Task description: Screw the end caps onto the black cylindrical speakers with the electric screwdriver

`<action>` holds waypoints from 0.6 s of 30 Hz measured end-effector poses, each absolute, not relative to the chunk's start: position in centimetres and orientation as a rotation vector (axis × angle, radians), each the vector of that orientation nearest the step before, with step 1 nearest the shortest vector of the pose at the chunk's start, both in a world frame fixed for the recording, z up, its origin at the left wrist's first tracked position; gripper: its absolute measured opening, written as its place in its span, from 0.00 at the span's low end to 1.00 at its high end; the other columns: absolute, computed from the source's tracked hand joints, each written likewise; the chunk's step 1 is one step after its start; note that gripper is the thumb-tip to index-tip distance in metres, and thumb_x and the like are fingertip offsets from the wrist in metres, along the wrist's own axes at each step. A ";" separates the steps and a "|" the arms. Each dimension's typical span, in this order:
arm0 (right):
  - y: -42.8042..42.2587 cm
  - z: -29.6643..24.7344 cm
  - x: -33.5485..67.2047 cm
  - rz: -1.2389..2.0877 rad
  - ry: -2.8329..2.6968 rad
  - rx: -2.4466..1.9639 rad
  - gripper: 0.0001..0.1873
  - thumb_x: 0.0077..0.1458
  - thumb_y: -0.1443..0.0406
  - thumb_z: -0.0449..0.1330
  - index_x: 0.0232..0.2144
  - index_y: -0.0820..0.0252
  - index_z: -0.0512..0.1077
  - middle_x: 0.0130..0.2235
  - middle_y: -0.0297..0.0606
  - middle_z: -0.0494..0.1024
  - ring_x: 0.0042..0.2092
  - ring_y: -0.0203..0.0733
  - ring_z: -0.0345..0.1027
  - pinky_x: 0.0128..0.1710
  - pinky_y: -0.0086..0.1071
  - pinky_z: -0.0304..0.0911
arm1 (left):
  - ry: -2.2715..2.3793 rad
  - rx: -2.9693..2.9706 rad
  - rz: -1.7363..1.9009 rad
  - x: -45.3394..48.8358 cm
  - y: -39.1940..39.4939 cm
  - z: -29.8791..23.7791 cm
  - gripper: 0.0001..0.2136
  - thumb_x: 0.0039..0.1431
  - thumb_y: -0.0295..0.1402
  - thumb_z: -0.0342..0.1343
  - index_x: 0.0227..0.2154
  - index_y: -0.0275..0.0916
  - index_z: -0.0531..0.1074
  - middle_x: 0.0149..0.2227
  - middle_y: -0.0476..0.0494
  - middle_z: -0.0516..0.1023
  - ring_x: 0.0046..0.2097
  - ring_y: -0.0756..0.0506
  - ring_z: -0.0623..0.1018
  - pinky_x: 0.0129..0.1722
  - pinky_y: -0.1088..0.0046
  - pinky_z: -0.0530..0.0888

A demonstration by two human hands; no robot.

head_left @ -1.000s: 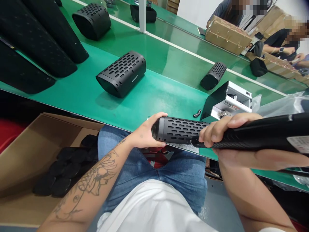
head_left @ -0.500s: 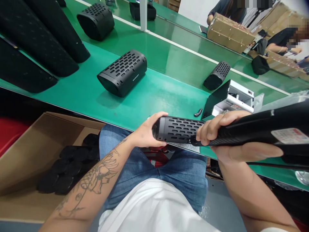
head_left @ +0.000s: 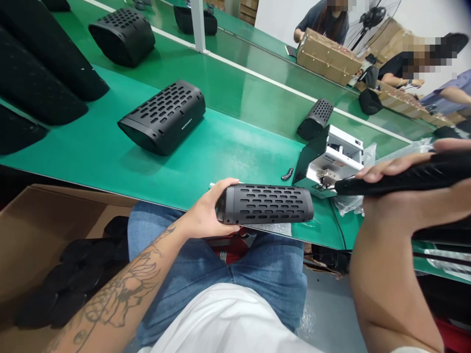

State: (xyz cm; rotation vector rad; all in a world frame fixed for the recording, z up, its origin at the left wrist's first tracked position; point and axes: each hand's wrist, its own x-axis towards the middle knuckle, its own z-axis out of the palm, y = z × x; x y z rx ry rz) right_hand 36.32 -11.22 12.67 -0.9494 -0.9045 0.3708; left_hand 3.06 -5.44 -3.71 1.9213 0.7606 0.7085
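As fingers (head_left: 221,190) cup speaker's end (head_left: 228,208), apparently firmly

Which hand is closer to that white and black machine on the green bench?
Right. The right hand holds a long black cylinder whose tip is beside the white and black machine; the left hand, farther off, grips the end of a black speaker.

Beyond the left grip (head_left: 204,208): black perforated rectangular speaker (head_left: 162,117) lying on green tabletop (head_left: 235,157). Just past the right grip (head_left: 401,189): white metal fixture with black angled plate (head_left: 329,162), small black rubber piece (head_left: 287,174) beside it. Below the left grip: open brown cardboard box (head_left: 37,220) holding black rounded items (head_left: 69,284). Far side: seated person (head_left: 320,22) at tan cardboard carton (head_left: 327,56).
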 end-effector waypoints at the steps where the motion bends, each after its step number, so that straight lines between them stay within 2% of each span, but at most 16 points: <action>1: -10.2 12.2 37.4 0.190 -0.872 -0.919 0.29 0.71 0.44 0.51 0.36 0.60 0.80 0.22 0.30 0.75 0.23 0.40 0.74 0.24 0.34 0.69 | 0.766 1.920 0.699 3.1 -5.5 -3.7 0.49 0.49 0.38 0.76 0.72 0.49 0.58 0.71 0.37 0.69 0.68 0.32 0.75 0.71 0.54 0.72; 3: -8.5 10.9 39.2 -0.035 -0.832 -0.910 0.26 0.68 0.44 0.59 0.33 0.61 0.76 0.18 0.31 0.69 0.21 0.40 0.70 0.19 0.31 0.69 | 0.776 1.925 0.687 3.3 -5.5 -3.7 0.50 0.48 0.37 0.76 0.72 0.49 0.58 0.71 0.37 0.68 0.68 0.32 0.75 0.70 0.54 0.72; 4: -7.9 10.2 39.9 -0.096 -0.826 -0.915 0.28 0.68 0.42 0.58 0.33 0.61 0.74 0.18 0.31 0.67 0.20 0.38 0.68 0.18 0.30 0.67 | 0.782 1.929 0.685 3.3 -5.6 -3.7 0.50 0.48 0.37 0.76 0.72 0.49 0.57 0.71 0.37 0.68 0.68 0.32 0.75 0.70 0.55 0.72; 6: -7.4 9.0 40.8 -0.114 -0.862 -0.921 0.35 0.69 0.36 0.49 0.34 0.60 0.71 0.19 0.30 0.66 0.20 0.37 0.67 0.18 0.29 0.67 | 0.796 1.936 0.680 3.4 -5.6 -3.8 0.51 0.47 0.37 0.76 0.73 0.50 0.57 0.72 0.37 0.68 0.68 0.32 0.75 0.70 0.55 0.73; 8: -7.6 8.1 41.1 -0.085 -0.918 -0.939 0.37 0.68 0.33 0.46 0.36 0.60 0.70 0.21 0.31 0.65 0.21 0.38 0.68 0.20 0.31 0.69 | 0.804 1.944 0.682 3.4 -5.7 -3.9 0.51 0.48 0.38 0.76 0.73 0.50 0.57 0.72 0.37 0.68 0.68 0.32 0.75 0.70 0.55 0.73; 11: -8.1 7.2 41.1 -0.042 -1.003 -0.973 0.36 0.67 0.34 0.52 0.39 0.61 0.70 0.23 0.31 0.67 0.23 0.38 0.69 0.23 0.33 0.72 | 0.811 1.953 0.682 3.3 -5.7 -4.0 0.51 0.48 0.39 0.76 0.73 0.50 0.56 0.72 0.37 0.68 0.69 0.32 0.75 0.71 0.55 0.72; 14: -8.1 6.6 41.4 -0.051 -1.069 -0.981 0.36 0.66 0.34 0.51 0.41 0.62 0.70 0.24 0.30 0.69 0.23 0.36 0.70 0.24 0.32 0.72 | 0.814 1.956 0.684 3.3 -5.7 -4.0 0.52 0.48 0.40 0.77 0.73 0.50 0.56 0.72 0.37 0.67 0.69 0.32 0.75 0.71 0.54 0.72; 18: -7.9 6.3 41.7 0.010 -1.100 -1.013 0.36 0.61 0.32 0.59 0.41 0.58 0.73 0.24 0.31 0.70 0.24 0.39 0.71 0.24 0.35 0.73 | 0.816 1.962 0.687 3.3 -5.7 -4.2 0.53 0.48 0.42 0.77 0.74 0.51 0.54 0.73 0.36 0.67 0.70 0.31 0.74 0.72 0.52 0.71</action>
